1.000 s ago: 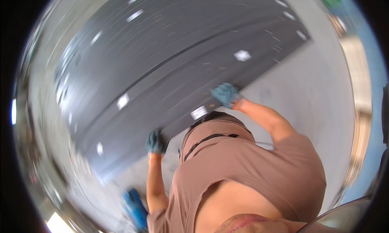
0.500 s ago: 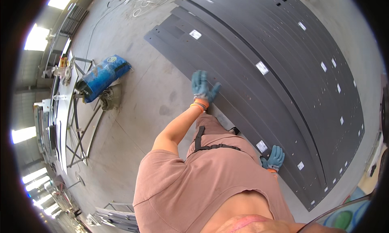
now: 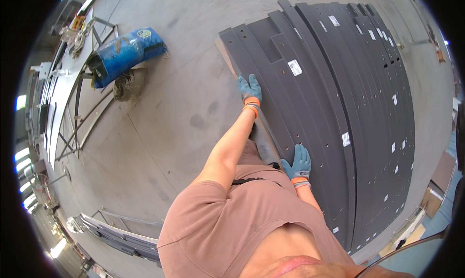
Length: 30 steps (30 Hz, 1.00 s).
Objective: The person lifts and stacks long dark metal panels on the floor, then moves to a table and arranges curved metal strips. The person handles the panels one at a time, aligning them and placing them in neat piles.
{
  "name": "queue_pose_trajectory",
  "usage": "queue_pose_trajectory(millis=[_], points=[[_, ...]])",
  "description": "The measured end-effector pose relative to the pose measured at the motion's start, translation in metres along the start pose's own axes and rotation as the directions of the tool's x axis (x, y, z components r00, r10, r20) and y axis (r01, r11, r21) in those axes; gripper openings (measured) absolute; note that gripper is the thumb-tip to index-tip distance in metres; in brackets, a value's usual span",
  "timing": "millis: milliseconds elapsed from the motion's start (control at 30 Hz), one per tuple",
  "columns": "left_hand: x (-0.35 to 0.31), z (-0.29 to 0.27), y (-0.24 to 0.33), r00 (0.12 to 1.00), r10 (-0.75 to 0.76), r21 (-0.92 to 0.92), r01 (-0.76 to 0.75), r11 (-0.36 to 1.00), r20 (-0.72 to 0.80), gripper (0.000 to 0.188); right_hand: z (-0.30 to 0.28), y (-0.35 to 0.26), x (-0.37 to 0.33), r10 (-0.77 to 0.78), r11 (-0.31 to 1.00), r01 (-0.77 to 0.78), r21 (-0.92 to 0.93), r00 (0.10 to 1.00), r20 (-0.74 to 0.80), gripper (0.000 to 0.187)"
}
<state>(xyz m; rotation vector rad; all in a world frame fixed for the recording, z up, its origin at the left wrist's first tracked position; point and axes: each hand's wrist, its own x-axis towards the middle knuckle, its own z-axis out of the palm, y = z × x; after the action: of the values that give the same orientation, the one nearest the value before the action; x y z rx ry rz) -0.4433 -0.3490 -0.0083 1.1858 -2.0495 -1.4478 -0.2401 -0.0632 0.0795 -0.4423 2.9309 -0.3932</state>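
Note:
Long dark grey metal panels (image 3: 310, 104) lie in front of me and to my right, stacked or set edge to edge. My left hand (image 3: 250, 89), in a blue-grey glove with an orange cuff, rests at the near long edge of the closest panel, fingers apart. Farther down that edge, my right hand (image 3: 298, 164) lies on the panel's top in a matching glove, with its fingers stretched out. Neither hand grips anything that I can see. A white sticker (image 3: 294, 67) and a rectangular cut-out mark the panels' far end, and small holes show along them.
A blue wrapped sack (image 3: 128, 55) lies at the left beside a white-topped work table (image 3: 63, 99) on metal legs. Behind me at the lower left is a rack of long grey strips (image 3: 118, 239). Cardboard pieces (image 3: 433, 195) stand at the right.
My view has turned and shifted toward the panels' far end. My right hand has moved along the near panel toward my left hand. The left hand stays at the panel's edge.

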Motion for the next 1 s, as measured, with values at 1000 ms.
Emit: queue_pose_trajectory(millis=[1000], points=[[0.012,0.014,0.009,0.992,-0.019,-0.223,-0.008,0.975,-0.121,0.050,0.011,-0.018,0.044,0.176,0.961,-0.107,-0.255,0.948,0.267,0.105]])
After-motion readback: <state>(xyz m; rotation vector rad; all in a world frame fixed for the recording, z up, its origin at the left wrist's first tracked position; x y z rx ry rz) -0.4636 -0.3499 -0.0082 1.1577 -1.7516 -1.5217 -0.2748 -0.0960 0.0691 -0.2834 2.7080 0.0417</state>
